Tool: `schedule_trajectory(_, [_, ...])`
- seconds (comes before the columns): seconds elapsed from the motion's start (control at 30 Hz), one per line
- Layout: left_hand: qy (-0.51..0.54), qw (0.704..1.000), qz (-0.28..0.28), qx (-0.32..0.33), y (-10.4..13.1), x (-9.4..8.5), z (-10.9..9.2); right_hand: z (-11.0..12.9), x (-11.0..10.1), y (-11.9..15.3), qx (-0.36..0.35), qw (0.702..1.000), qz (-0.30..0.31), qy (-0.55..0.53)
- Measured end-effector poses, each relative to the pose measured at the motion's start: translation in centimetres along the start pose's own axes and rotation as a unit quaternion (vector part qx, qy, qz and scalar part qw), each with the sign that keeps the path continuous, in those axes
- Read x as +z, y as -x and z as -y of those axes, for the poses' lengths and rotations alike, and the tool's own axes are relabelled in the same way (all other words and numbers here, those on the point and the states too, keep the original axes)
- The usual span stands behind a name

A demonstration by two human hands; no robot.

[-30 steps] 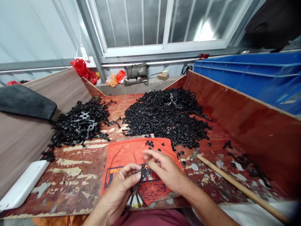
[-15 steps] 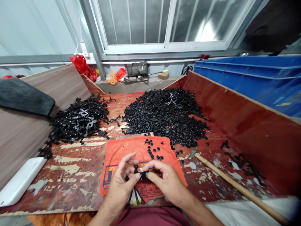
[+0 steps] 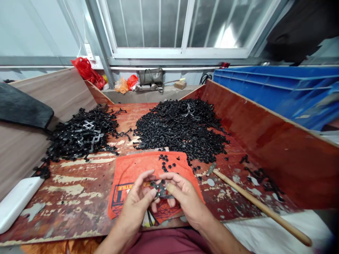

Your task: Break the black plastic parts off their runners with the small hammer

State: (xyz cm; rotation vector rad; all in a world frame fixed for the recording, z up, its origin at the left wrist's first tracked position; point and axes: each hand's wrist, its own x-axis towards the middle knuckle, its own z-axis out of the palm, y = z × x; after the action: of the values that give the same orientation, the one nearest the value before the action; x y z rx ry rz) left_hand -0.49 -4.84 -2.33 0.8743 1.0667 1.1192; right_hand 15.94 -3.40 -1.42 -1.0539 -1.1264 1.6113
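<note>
Both hands hold one small black linkage [image 3: 160, 189] with bright rivets, above an orange cloth [image 3: 132, 164] with printed lettering. My left hand [image 3: 141, 194] pinches its left end between thumb and fingers. Gripping its right side is my right hand [image 3: 182, 194], the thumb lying over the part. Fingers cover some of the linkage. Loose black studs [image 3: 164, 165] lie on the cloth just beyond the hands. Farther back is a large heap of black studs and bars [image 3: 180, 130]. A second heap, of joined black linkages [image 3: 82, 135], lies at the left.
A hammer [image 3: 259, 204] with a wooden handle rests at the right, its handle over the table edge. Wooden boards [image 3: 254, 141] wall the table. A white box-like object [image 3: 19, 203] lies at left. A blue crate [image 3: 265, 88] stands beyond the right board.
The linkage has been turned, so its flat riveted face now shows between my fingers. Both hands still hold it. The whole view has shifted slightly.
</note>
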Motion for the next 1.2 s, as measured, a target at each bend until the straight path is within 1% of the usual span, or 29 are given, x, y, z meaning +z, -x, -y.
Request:
schedule_trajectory(0.07, [0.037,0.999,-0.013,0.009,0.0,0.3,-0.1,0.1,0.3,0.0,-0.012,1.000,-0.003,-0.017])
schedule_trajectory(0.2, [0.042,0.998,0.044,0.025,-0.2,0.8,0.6,-0.5,1.3,0.0,-0.023,0.999,-0.002,-0.022])
schedule_trajectory(0.23, [0.029,0.998,0.047,0.026,-0.3,0.8,0.8,-0.7,1.4,0.0,-0.021,1.000,-0.003,-0.015])
schedule_trajectory(0.3, [-0.029,0.999,0.018,0.035,-0.4,0.6,0.9,-1.2,1.5,0.0,-0.026,0.999,-0.016,0.015])
schedule_trajectory(0.37, [-0.087,0.995,-0.016,0.043,-0.3,0.3,0.6,-1.6,1.4,0.2,-0.049,0.996,-0.040,0.062])
schedule_trajectory(0.4, [-0.096,0.995,-0.018,0.038,-0.2,0.2,0.4,-1.8,1.4,0.4,-0.061,0.993,-0.049,0.086])
schedule_trajectory(0.43, [-0.091,0.996,-0.007,0.023,-0.1,0.1,0.1,-2.0,1.5,0.5,-0.071,0.990,-0.051,0.107])
schedule_trajectory(0.5, [-0.060,0.998,0.027,-0.022,0.3,0.2,-0.4,-2.2,1.7,0.9,-0.087,0.986,-0.037,0.137])
schedule_trajectory(0.57, [-0.047,0.996,0.038,-0.059,0.6,0.5,-0.6,-2.3,2.2,1.2,-0.115,0.978,-0.013,0.172])
schedule_trajectory(0.67, [-0.044,0.995,0.006,-0.091,0.7,0.7,-0.6,-1.8,2.5,1.6,-0.186,0.950,0.014,0.249])
schedule_trajectory(0.73, [-0.033,0.993,-0.022,-0.107,0.5,0.3,-0.7,-1.2,1.8,1.7,-0.212,0.922,0.015,0.323])
schedule_trajectory(0.8, [-0.038,0.992,-0.055,-0.111,0.2,-0.2,-1.0,-0.6,0.0,1.5,-0.214,0.880,-0.032,0.424])
schedule_trajectory(0.83, [-0.052,0.991,-0.070,-0.106,0.0,-0.6,-1.3,-0.3,-1.1,1.2,-0.212,0.843,-0.080,0.487])
schedule_trajectory(0.87, [-0.073,0.989,-0.080,-0.097,0.0,-0.9,-1.7,-0.1,-2.4,0.8,-0.205,0.824,-0.117,0.516])
schedule_trajectory(0.93, [-0.113,0.986,-0.084,-0.087,-0.1,-1.4,-2.3,-0.1,-4.8,-0.2,-0.193,0.803,-0.149,0.543])
schedule_trajectory(1.0, [-0.130,0.984,-0.076,-0.095,0.0,-1.7,-2.7,-0.4,-6.4,-1.3,-0.190,0.791,-0.144,0.563])
schedule_trajectory(1.03, [-0.128,0.984,-0.071,-0.099,0.0,-1.8,-2.8,-0.5,-6.9,-1.7,-0.191,0.786,-0.136,0.572])
schedule_trajectory(1.1, [-0.118,0.986,-0.066,-0.102,0.1,-2.1,-2.8,-0.5,-7.1,-2.2,-0.198,0.777,-0.120,0.586])
schedule_trajectory(1.2, [-0.110,0.987,-0.063,-0.100,0.2,-2.6,-2.6,0.1,-6.0,-1.9,-0.213,0.763,-0.108,0.601])
